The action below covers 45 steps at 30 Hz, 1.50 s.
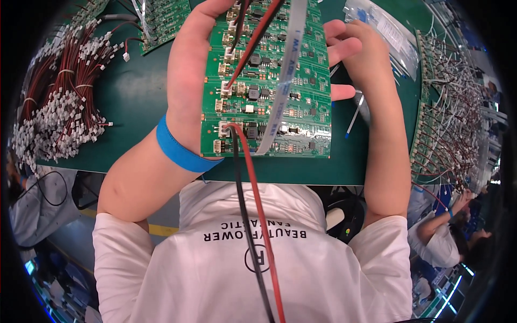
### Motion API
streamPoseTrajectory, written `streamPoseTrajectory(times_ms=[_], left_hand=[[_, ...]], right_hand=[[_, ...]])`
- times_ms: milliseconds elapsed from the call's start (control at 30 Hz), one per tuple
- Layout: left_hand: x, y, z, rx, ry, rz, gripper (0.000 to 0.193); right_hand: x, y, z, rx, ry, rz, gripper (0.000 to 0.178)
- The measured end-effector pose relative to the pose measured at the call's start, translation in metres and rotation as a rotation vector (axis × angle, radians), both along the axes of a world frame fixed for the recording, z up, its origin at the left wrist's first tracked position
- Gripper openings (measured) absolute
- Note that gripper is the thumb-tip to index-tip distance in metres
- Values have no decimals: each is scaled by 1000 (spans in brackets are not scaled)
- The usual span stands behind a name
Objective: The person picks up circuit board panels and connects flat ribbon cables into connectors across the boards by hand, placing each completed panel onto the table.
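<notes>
My left hand (188,81), with a blue band at its wrist, holds a green circuit board panel (301,116) up above the table. Its thumb lies along the panel's left edge, and fingers stick out past the right edge from behind. White connectors line the panel's left side. Red and black wires (247,167) run from some of them toward me. A whitish flat cable (280,91) crosses the front of the panel. Close to the panel's right edge is my right hand (366,51). Its fingers are bent and partly hidden, so a grip cannot be made out.
Bundled red and black wires with white plugs (70,102) lie at the left. More circuit boards (161,21) are at the far left. A clear plastic bag (382,27) and blue-tipped white cables (354,116) lie at right, beside wired boards (425,113). The green tabletop (140,70) ends near my body.
</notes>
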<state>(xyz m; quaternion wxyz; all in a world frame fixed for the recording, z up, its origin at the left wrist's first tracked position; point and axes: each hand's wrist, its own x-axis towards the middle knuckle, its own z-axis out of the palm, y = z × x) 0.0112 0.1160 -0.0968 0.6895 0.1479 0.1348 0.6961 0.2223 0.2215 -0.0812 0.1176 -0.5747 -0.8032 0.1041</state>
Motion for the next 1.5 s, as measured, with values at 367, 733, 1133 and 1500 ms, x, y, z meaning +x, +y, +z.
streamPoseTrajectory(times_ms=[367,733,1133,1500], left_hand=[[12,0,22,-148,-146,-126,36],[11,18,-12,-23,58,46,27],[1,5,4,-65,-74,-114,32],[3,7,12,-101,-211,-272,36]], right_hand=[[19,1,3,205,379,-35,22],[11,-11,16,216,899,52,4],[30,13,-1,41,689,2,24],[31,7,5,198,563,-75,23]])
